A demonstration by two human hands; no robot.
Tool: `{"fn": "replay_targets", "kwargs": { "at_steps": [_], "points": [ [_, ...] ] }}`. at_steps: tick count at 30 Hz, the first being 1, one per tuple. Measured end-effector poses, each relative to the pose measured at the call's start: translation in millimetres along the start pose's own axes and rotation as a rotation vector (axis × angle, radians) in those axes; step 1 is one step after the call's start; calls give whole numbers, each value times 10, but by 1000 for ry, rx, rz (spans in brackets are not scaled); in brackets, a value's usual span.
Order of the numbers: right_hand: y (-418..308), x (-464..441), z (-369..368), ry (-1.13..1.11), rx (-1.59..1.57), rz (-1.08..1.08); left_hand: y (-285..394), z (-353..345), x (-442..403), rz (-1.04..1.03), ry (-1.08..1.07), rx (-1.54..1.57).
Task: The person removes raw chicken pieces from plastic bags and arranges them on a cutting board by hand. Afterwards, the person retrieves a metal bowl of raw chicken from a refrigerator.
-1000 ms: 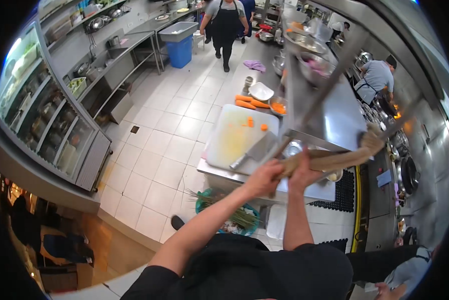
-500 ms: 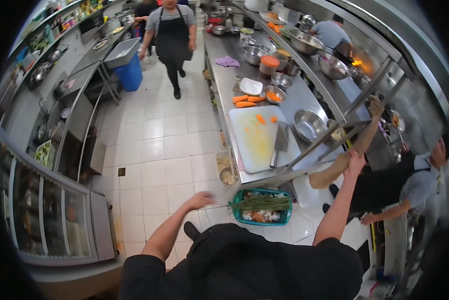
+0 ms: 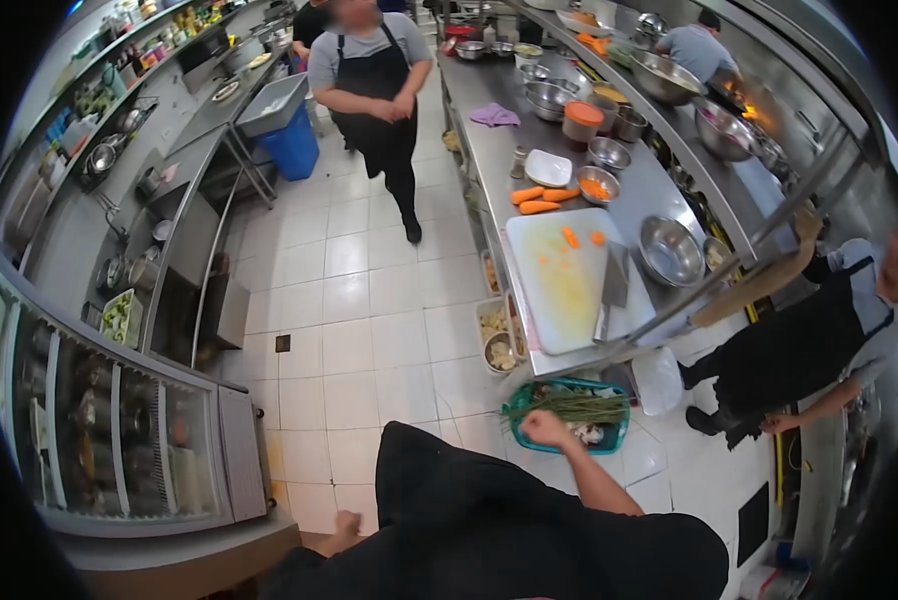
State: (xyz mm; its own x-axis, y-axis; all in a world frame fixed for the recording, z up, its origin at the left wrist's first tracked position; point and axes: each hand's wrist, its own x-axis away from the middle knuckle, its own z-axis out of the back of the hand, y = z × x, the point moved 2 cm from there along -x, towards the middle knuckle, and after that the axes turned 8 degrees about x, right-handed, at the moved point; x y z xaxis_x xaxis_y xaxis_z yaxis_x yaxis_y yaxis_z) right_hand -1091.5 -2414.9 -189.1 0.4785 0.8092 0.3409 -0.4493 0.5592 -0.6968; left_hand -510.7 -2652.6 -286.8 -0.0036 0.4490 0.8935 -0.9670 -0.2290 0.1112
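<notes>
My right hand (image 3: 543,430) hangs over the near-left side of a green plastic basket (image 3: 624,432) on the floor, its fingers curled with nothing visible in them. Long thin green stalks (image 3: 581,404) lie across the basket, above pale scraps. Low beside my apron is my left hand (image 3: 346,527); it is small and blurred, and its fingers are not clear. A brown cloth (image 3: 754,290) hangs from the metal frame at the counter's end. On the counter, a cleaver (image 3: 615,278) rests on a white cutting board (image 3: 559,315) with carrot pieces (image 3: 570,237).
Whole carrots (image 3: 541,206), steel bowls (image 3: 671,252) and a purple cloth (image 3: 495,116) are on the steel counter. A person in a black apron (image 3: 379,90) stands in the aisle; another person (image 3: 794,330) is at right. A glass-front fridge (image 3: 119,430) stands at left.
My right hand has let go of the brown cloth and moved down and left over the basket. My left hand has drawn back toward my body. The person in the aisle has come closer.
</notes>
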Motion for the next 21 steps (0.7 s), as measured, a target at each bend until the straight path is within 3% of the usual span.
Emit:
{"fn": "replay_targets", "kwargs": {
  "at_steps": [1,2,4,8,11,13,15,16,17,19,21],
  "points": [
    [-333,-135,-199,-195,-50,45,-30,-209,-48,-227,-53,-50],
    [-542,-389,-487,-372,43,105,105,-260,20,-301,-73,-36],
    [-1422,-613,-472,-363,16,351,413,-263,-76,-377,-105,-60],
    [-2145,-1484,-587,-422,103,406,904,278,-611,-499,-144,-181],
    [-2032,-2158,-605,-229,198,254,1323,990,-1032,-561,-156,-337],
    [-1778,-2519,-629,-276,422,113,1692,1560,-1230,-645,-125,-496],
    [-1308,-2912,-705,-414,585,-5,2274,2185,-1270,-673,159,-211],
    [-1474,-2857,-488,-446,563,-99,2567,2553,-1342,-566,74,-11],
    [-1770,-2747,-164,-481,545,-192,2767,2840,-1495,-699,285,43],
    [-1207,-2905,-366,-127,303,-260,3148,3409,-1557,-655,257,340],
    [-1086,-2897,-431,-69,251,-348,3577,3904,-1483,-592,199,413]
  ]
}}
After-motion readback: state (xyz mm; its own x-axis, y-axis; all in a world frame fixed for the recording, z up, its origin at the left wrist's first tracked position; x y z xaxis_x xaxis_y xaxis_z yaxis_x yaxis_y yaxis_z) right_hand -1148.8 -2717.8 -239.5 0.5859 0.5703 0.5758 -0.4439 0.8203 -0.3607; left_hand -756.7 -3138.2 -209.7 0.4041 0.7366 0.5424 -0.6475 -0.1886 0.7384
